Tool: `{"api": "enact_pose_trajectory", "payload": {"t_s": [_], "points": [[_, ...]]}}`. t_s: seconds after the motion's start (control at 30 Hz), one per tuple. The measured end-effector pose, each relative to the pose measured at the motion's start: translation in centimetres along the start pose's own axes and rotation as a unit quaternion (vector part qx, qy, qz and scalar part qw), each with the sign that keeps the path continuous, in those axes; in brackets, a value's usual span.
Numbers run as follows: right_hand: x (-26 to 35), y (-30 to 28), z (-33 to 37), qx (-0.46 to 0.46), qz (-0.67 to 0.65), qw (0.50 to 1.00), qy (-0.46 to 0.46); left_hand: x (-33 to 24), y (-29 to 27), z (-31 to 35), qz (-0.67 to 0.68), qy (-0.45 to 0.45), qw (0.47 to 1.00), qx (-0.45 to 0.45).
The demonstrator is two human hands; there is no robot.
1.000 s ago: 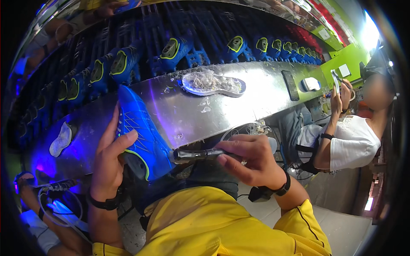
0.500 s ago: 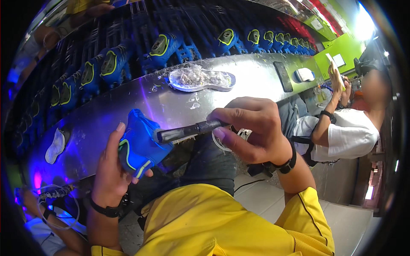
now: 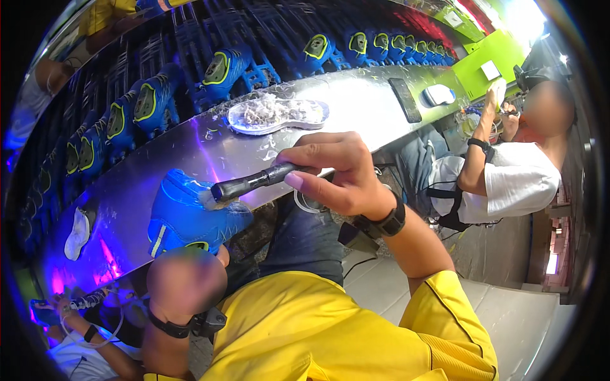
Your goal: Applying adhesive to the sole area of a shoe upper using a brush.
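Note:
A blue shoe upper (image 3: 184,209) with a light heel stripe is tilted in front of me, its collar edged in yellow-green. My left hand (image 3: 186,276) is closed on it at the collar end; that hand is partly blurred. Between thumb and fingers of my right hand (image 3: 337,174) is a black-handled brush (image 3: 254,183). Its pale bristles touch the lower side of the upper. Beyond my hands a white shoe sole (image 3: 276,117) lies on the metal bench, its hollow filled with whitish, fluffy scraps.
A metal bench (image 3: 356,101) runs across, backed by a rack conveyor with a row of blue shoes (image 3: 219,70). On the bench lie a black slab (image 3: 405,100), another sole (image 3: 438,95) at right and one (image 3: 78,233) at left. Co-workers sit on both sides.
The upper has turned over in my left hand, so its heel stripe and lower side face up. My right hand has moved left with the brush, whose bristles now press against the upper.

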State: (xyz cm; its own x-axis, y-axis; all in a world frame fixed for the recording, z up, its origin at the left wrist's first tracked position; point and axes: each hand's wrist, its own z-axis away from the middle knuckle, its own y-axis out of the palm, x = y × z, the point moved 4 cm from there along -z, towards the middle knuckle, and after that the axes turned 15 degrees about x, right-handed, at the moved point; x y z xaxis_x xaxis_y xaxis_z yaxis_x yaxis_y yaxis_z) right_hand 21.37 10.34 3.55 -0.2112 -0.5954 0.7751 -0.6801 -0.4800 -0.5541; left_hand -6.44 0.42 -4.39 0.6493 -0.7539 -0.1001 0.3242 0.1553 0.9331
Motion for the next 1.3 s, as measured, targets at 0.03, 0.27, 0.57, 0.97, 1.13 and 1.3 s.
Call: {"api": "enact_pose_trajectory", "payload": {"t_s": [0.03,0.27,0.57,0.97,1.13,1.3], "points": [[-0.3,0.3,0.3,-0.005,-0.028,1.000,0.010,0.2,0.1,-0.1,0.011,-0.002,1.000,0.009],[-2.4,1.2,2.4,-0.013,-0.058,0.996,0.062,0.8,1.1,-0.9,0.056,-0.008,0.998,0.035],[-1.1,-0.1,2.7,-0.088,-0.157,0.952,0.247,-1.0,3.8,-3.2,-0.055,0.097,0.993,0.024],[1.4,-4.2,1.4,-0.203,-0.157,0.923,0.289,-21.8,12.5,-13.7,-0.673,0.252,0.678,-0.155],[0.9,-4.1,1.8,-0.219,-0.155,0.915,0.302,-30.6,14.7,-24.3,-0.891,0.258,0.248,-0.280],[-0.3,-3.2,1.7,-0.220,-0.182,0.905,0.314,-32.4,10.8,-28.9,-0.922,0.220,0.230,-0.220]]}}
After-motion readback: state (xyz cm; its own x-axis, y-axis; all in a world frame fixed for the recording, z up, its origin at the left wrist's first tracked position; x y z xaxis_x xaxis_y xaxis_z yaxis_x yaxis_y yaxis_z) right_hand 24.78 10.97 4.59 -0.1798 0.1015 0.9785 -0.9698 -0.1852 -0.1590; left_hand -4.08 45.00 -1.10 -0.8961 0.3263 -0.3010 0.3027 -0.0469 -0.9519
